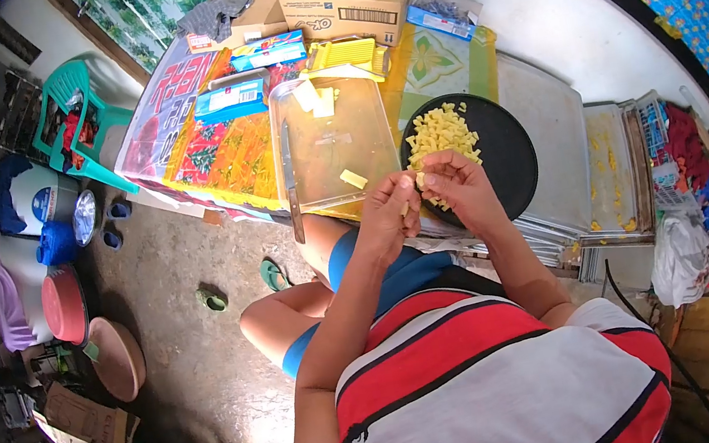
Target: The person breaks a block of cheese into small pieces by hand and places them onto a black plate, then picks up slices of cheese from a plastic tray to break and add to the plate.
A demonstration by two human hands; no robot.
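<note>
My left hand (388, 214) and my right hand (458, 189) meet at the near left edge of a round black tray (509, 139). Both are closed, with fingertips pinched on a small yellow piece that looks like cheese (421, 179). A heap of such yellow pieces (442, 135) lies on the black tray, just beyond my right hand. Left of it is a clear rectangular board or lid (334, 146). One yellow stick (354, 178) and a few pale yellow slices (322, 102) rest on this. Along its left side lies a knife (290, 176), handle toward me.
Blue boxes (230, 101) and a yellow grater-like item (344, 56) stand farther back on the table. Behind them is a cardboard box (346, 10). Metal baking trays (540, 116) are at the right. A green chair (79, 125) and basins (116, 358) are at the left.
</note>
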